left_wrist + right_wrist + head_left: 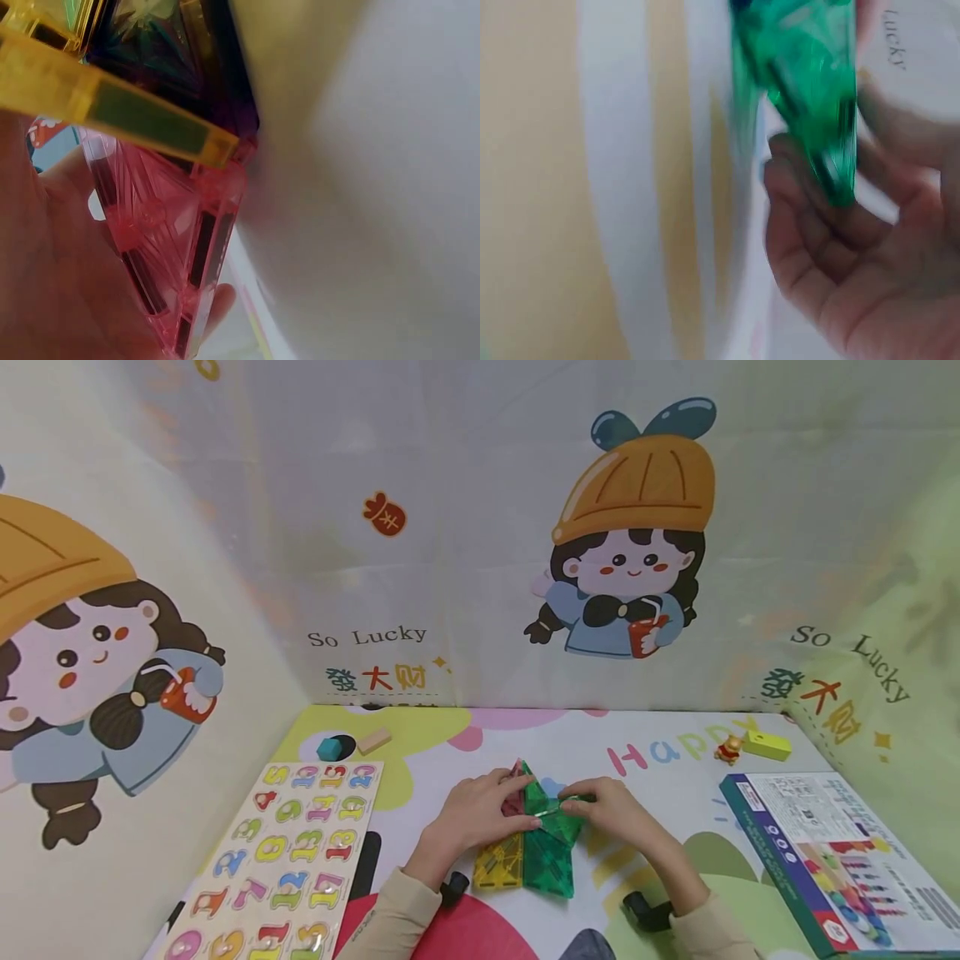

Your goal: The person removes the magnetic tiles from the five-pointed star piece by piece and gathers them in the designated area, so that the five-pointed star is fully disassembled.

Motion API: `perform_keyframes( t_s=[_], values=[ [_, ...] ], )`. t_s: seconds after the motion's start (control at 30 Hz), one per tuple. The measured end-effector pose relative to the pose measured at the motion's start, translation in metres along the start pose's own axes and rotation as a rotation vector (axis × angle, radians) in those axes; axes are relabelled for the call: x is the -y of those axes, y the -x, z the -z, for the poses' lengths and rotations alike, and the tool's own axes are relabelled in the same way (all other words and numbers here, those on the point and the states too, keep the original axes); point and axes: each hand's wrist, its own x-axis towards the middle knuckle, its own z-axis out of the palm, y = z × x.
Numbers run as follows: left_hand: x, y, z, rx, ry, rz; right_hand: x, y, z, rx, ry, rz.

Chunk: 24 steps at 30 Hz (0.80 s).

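Translucent magnetic tiles stand joined together in the middle of the table. In the head view a yellow magnetic tile [498, 865] and a green square magnetic tile [548, 865] form the near side. My left hand [471, 810] holds the pink triangular magnetic tile [161, 225] on the left of the structure; a fingertip shows past its narrow end in the left wrist view. On the other side, my right hand [617, 810] pinches a green triangular magnetic tile [821, 97] near its pointed end. That view is blurred, and the hands partly hide the upper joints.
A wooden number puzzle board [288, 860] lies to the left, with a teal block [329, 749] and a tan wooden block [374, 741] behind it. On the right are a flat toy box [840, 860], a small bear figure [728, 749] and a yellow block [767, 745].
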Motion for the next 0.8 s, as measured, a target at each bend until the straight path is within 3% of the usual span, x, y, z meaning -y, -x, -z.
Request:
perform_keyframes(
  t_s=[0.17, 0.3, 0.57, 0.8],
  values=[
    [-0.001, 0.000, -0.002, 0.001, 0.013, -0.001, -0.003, 0.003, 0.001, -0.019, -0.292, -0.166],
    [-0.001, 0.001, -0.002, -0.011, 0.012, -0.009, -0.006, 0.004, 0.002, -0.009, -0.494, -0.234],
    [0.000, 0.001, -0.001, -0.014, 0.024, 0.010, -0.017, 0.003, 0.000, 0.029, -0.760, -0.271],
    [-0.002, 0.001, 0.000, 0.003, 0.027, 0.023, -0.023, 0.002, -0.003, 0.033, -0.855, -0.285]
  ],
)
